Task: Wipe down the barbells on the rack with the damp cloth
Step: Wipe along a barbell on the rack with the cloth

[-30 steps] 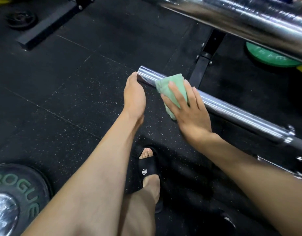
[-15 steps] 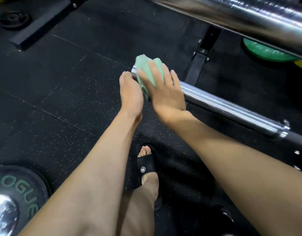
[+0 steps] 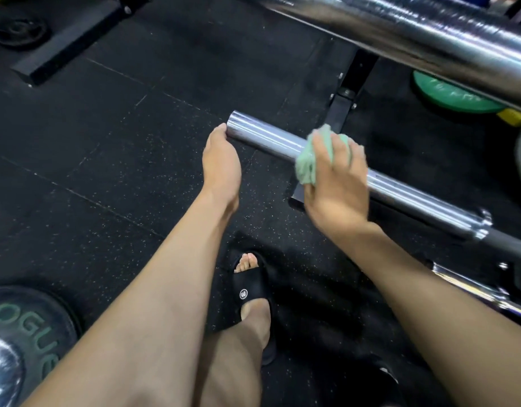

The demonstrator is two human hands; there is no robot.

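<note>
Here, nearest the viewer, a foot in a black slide sandal (image 3: 250, 292) stands on the dark speckled floor mat (image 3: 91, 160), and a black weight plate (image 3: 24, 327) with green lettering lies at the near left corner. Two bare forearms reach forward from the bottom edge.

Beyond them, a chrome barbell sleeve (image 3: 271, 139) runs as a long slant from its free end at middle left down to a collar at the right. The left hand (image 3: 221, 163) rests at that free end, fingertips touching it, fingers fairly straight and curled round nothing that shows. The right hand (image 3: 335, 177) sits further right along the sleeve, fingers curled over the top and pressing a bunched green cloth (image 3: 309, 160) against the metal.

The unwiped-looking stretches lie both ways along the bar's long line, so the next stroke likely slides the cloth along that slant; the right hand is the one placed to do it.

Further off, a black rack foot (image 3: 344, 104) crosses under the bar, a green plate (image 3: 456, 95) lies at far right, and a thicker second barbell (image 3: 415, 33) spans the top, close to the camera.
</note>
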